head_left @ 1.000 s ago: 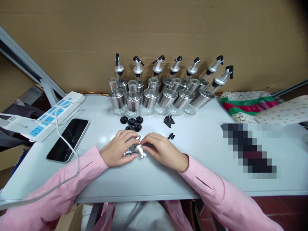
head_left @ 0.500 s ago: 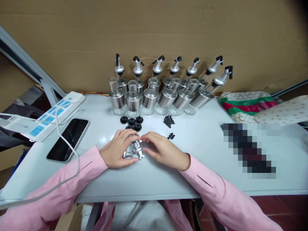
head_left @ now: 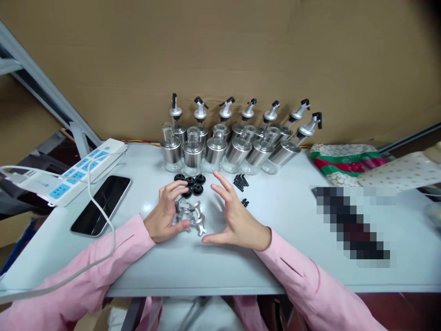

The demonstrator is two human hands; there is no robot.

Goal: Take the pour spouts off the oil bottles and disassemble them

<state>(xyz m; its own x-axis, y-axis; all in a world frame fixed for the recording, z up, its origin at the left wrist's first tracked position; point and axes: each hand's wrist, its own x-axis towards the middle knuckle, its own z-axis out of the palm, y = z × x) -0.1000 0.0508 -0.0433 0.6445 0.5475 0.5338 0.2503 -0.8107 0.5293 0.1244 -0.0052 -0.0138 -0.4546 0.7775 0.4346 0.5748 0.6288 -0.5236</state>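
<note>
Between left grip (head_left: pixel 162 219) and right grip (head_left: pixel 240 224) | silver spouts (head_left: pixel 198 220) | nearer left

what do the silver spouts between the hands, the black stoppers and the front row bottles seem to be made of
Silver spouts: probably metal or silver-coated plastic, satin grey with soft highlights. Black stoppers: likely rubber or plastic, dark with slight sheen. Front row bottles: apparently clear glass, see-through at neck and base, with a brushed-looking metal sleeve, streaked by lengthwise reflections.
</note>
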